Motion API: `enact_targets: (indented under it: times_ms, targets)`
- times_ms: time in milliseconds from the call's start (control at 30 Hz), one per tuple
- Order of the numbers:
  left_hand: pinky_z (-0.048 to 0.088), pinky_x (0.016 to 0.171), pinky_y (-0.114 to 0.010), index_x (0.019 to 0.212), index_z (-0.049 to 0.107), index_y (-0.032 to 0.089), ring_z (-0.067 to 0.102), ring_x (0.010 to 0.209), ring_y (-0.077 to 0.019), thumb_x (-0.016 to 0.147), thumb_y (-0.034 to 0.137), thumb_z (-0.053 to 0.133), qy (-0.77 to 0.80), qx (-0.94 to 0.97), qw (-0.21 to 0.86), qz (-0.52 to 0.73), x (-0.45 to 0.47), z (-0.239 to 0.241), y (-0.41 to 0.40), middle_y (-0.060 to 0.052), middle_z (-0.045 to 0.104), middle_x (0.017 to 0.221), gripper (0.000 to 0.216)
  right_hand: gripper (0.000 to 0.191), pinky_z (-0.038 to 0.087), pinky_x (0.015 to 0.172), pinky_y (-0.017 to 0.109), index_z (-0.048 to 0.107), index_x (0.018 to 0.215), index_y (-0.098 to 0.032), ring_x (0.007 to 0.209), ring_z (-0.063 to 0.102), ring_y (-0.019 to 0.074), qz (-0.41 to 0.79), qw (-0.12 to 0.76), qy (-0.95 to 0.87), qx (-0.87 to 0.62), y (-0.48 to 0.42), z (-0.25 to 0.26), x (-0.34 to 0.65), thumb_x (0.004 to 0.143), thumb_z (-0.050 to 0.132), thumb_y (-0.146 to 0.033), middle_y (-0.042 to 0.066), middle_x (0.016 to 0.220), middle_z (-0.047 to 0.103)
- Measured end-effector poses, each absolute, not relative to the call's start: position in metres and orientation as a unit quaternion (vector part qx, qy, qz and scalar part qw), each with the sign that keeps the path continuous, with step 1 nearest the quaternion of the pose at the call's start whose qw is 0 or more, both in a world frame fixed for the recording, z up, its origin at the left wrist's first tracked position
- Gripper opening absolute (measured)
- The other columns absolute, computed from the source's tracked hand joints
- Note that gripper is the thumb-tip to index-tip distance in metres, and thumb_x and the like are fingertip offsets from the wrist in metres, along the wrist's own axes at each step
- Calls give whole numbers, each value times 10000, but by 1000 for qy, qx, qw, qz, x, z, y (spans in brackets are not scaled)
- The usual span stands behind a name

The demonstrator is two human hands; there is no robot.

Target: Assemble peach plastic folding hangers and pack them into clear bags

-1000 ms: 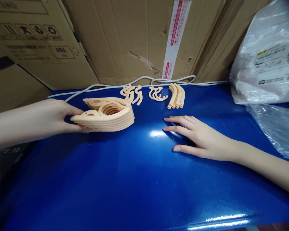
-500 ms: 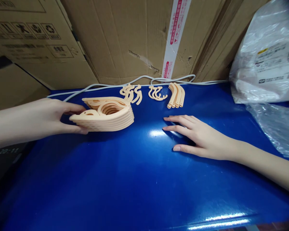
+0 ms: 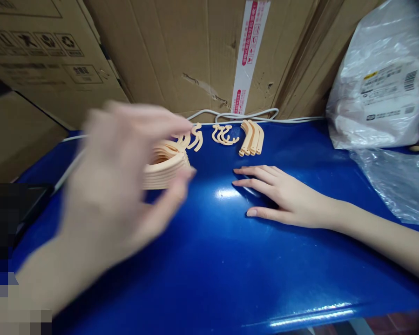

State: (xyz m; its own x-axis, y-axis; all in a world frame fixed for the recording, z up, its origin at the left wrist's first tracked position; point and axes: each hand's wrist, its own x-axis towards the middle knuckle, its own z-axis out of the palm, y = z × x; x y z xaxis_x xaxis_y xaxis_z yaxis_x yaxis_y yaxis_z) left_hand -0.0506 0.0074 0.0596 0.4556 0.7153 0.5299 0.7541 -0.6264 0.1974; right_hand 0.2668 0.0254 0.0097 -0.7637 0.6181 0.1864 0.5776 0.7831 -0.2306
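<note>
I have my left grip (image 3: 113,177) raised over the bench's (image 3: 223,279) left side, blurred in my view, thumb (image 3: 171,197) and fingers (image 3: 150,123) parted, wrist (image 3: 70,253) angled in from the near left corner. My right grip (image 3: 291,197) lies palm down, fingers loosely spread leftward, forearm (image 3: 377,242) stretching toward the right edge.

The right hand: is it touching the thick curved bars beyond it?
Apart. The head view shows a strip of blue tabletop between the right hand and the thick curved bars.

Slim bare right hand (image 3: 282,195), slender tapering fingers (image 3: 260,187), neat rounded thumbnail (image 3: 252,212), narrow right wrist (image 3: 335,212), bare right forearm (image 3: 380,239), bare left hand (image 3: 115,186) blurred to my eye, bare left wrist (image 3: 73,265).
</note>
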Motion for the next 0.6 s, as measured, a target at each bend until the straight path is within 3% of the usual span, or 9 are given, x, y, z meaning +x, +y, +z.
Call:
enact_targets:
  times_ms: [67, 133, 367, 600]
  targets:
    - [393, 1206, -447, 1449, 403, 290, 512, 1377, -251, 1008, 282, 481, -340, -898, 59, -273, -18, 47, 0, -38, 567, 1435, 449, 589, 444, 1079, 533, 551, 1421, -153, 1347, 526, 335, 76, 127, -936, -318, 25, 9, 267, 986, 552, -550, 200, 1519, 510]
    - [436, 1196, -398, 1483, 386, 246, 493, 1418, -231, 1023, 269, 446, -315, -919, 38, -233, -1, 31, -2, -80, 564, 1475, 465, 606, 446, 1077, 534, 541, 1432, -146, 1341, 530, 338, 74, 126, -937, -319, 24, 9, 266, 985, 551, -555, 206, 1516, 511]
    - [430, 1200, -442, 1520, 407, 122, 436, 1474, -260, 1065, 433, 392, -328, -931, -63, -148, -9, 3, 13, -154, 487, 1564, 552, 599, 438, 1095, 534, 519, 1452, -145, 1368, 512, 327, 65, 119, -938, -319, 23, 10, 266, 1002, 528, -540, 199, 1529, 502]
    - [380, 1222, -483, 1513, 451, 98, 406, 1489, -287, 1074, 433, 379, -338, -930, -89, -113, -7, 5, 14, -147, 452, 1590, 556, 585, 441, 1093, 536, 534, 1435, -130, 1368, 510, 327, 56, 121, -940, -312, 23, 9, 267, 1009, 519, -530, 206, 1524, 503]
